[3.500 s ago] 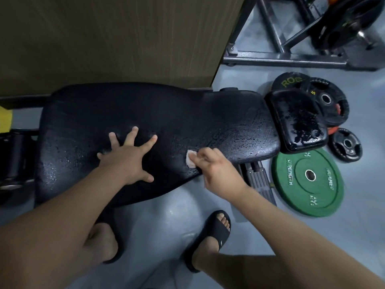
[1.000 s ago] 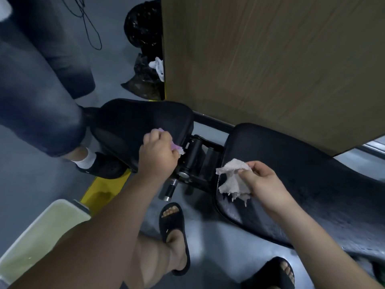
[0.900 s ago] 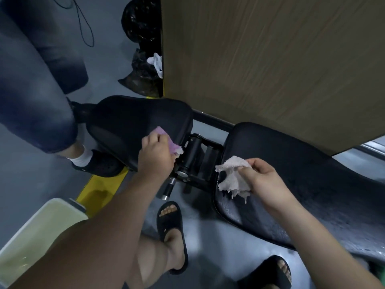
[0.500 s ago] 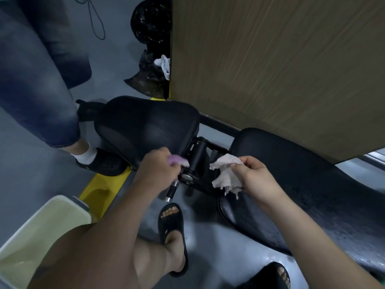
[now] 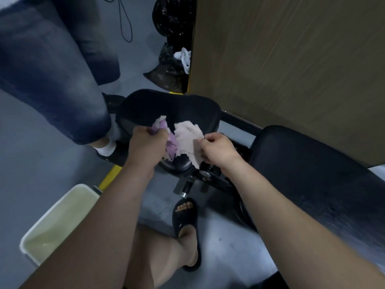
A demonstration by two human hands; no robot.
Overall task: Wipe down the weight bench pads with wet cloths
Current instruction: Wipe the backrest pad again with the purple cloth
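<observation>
Left hand (image 5: 145, 146): fist closed round a bunched purple cloth (image 5: 171, 145); its ends stick out past the knuckles.
Right hand (image 5: 216, 151): thumb and fingers pinch the edge of a pale cloth (image 5: 187, 138), which hangs spread between the two hands.
Cloths: they touch each other and are held in the air. Neither is pressed on a pad.
Seat pad (image 5: 179, 107): just beyond and below both hands. Matte, no wet streaks that I can make out.
Back pad (image 5: 312, 163): right of the right hand, running under that forearm. Greyish sheen on the near stretch; probably wiped (judgement).
Bin (image 5: 56, 224): below the left forearm, holds yellowish water.
Progress: roughly midway (judgement). Back pad looks done.
Remaining: seat pad, once the cloths are sorted out.
</observation>
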